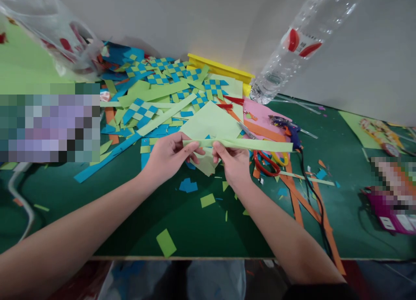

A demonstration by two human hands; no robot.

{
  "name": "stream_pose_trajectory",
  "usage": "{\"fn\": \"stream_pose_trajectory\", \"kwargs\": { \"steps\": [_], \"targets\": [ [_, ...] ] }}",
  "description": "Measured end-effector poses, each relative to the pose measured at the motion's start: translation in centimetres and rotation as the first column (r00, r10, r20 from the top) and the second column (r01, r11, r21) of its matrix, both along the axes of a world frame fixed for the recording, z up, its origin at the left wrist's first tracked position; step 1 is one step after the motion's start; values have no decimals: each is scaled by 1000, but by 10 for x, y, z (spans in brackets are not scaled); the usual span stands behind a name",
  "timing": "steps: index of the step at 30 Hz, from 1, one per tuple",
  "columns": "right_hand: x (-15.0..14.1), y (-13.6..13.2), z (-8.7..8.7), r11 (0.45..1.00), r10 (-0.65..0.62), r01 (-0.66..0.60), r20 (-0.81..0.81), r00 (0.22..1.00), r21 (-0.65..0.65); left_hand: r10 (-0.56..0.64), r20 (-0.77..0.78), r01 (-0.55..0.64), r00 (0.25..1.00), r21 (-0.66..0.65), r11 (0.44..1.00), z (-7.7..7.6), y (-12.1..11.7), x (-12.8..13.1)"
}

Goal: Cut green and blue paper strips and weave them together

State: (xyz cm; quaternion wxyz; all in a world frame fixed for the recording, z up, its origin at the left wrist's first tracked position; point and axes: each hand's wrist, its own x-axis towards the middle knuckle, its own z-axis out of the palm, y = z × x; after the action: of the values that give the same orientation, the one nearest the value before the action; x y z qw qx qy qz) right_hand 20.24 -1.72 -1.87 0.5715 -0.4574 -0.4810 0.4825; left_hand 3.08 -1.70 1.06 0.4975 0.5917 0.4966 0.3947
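Observation:
A long pale green paper strip [263,145] runs sideways between my two hands above the table. My left hand [170,154] pinches its left end between thumb and fingers. My right hand [232,159] grips it nearer the middle, thumb on top, and the rest of the strip sticks out to the right. Behind and below the hands lies a square light green sheet [211,122], partly covered by them. Red-handled scissors [266,163] rest just right of my right hand, their blades partly under the strip.
Blue-and-green woven paper pieces [139,111] and loose strips pile up at the back left. A plastic bottle [302,44] stands at the back right, a clear plastic container [55,31] at the back left. Orange strips [300,196] and a black cable [320,200] cross the right side.

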Motion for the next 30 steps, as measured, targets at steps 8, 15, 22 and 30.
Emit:
{"fn": "stream_pose_trajectory", "kwargs": {
  "steps": [8, 15, 22, 30],
  "targets": [
    [1, -1, 0, 1000, 9, -9, -37, 999, 17, -32, -6, 32, 999, 13, 999, 1, -1, 1],
    [2, -2, 2, 1000, -8, 8, 8, 1000, -8, -56, -6, 56, 998, 11, 998, -1, -1, -1],
    [2, -2, 4, 1000, -10, 11, 45, 999, -29, -94, 24, 94, 995, -12, 996, -2, 0, 0],
    [4, -5, 8, 998, 53, -51, 126, 991, -24, -93, 59, 95, 994, -35, 995, 0, 0, -1]
  ]
}}
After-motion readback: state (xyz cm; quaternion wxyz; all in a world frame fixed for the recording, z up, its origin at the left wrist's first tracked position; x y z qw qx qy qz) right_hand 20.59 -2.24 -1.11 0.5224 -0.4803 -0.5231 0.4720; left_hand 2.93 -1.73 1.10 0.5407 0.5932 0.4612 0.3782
